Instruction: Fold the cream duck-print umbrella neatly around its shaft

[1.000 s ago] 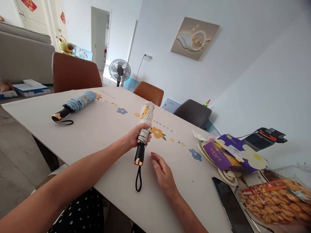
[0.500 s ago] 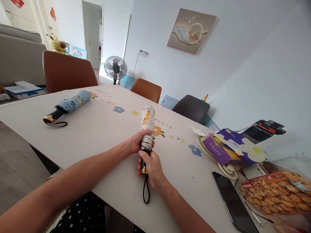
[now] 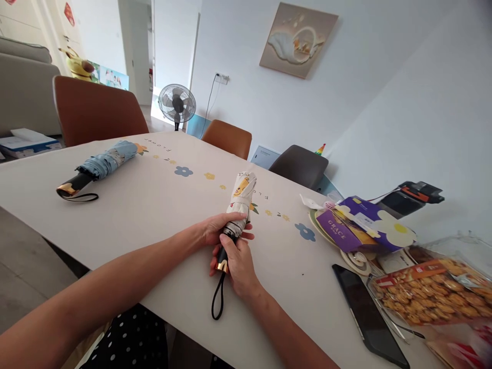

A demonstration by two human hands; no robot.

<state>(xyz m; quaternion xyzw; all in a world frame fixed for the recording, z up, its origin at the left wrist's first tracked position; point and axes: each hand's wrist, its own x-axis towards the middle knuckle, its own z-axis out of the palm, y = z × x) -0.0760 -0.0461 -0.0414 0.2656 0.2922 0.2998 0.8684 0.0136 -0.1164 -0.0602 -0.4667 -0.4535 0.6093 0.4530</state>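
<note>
Both my hands are on a folded white umbrella (image 3: pixel 241 192) with a yellow cartoon print, above the near part of the table. My left hand (image 3: pixel 215 228) wraps round the lower end of its gathered cloth, fingertips showing on the far side. Just below, my right hand (image 3: pixel 239 264) grips the black handle, which has a gold-coloured end and a hanging black wrist loop. The umbrella leans with its top to the right. On the left of the table lies a folded blue umbrella (image 3: pixel 109 160) with a black and gold handle, apart from my hands.
A pale table (image 3: pixel 161 205) with printed flowers lies before me. On its right are a dark phone (image 3: pixel 369 312), a clear pack of cookies (image 3: pixel 434 294) and a purple box (image 3: pixel 346 233). Chairs (image 3: pixel 100 113) stand along the far side, with a fan (image 3: pixel 177 102) behind.
The white umbrella has tilted, its top going right and its handle end left. My left hand's fingertips now show beyond the cloth. The whole view has shifted slightly.
</note>
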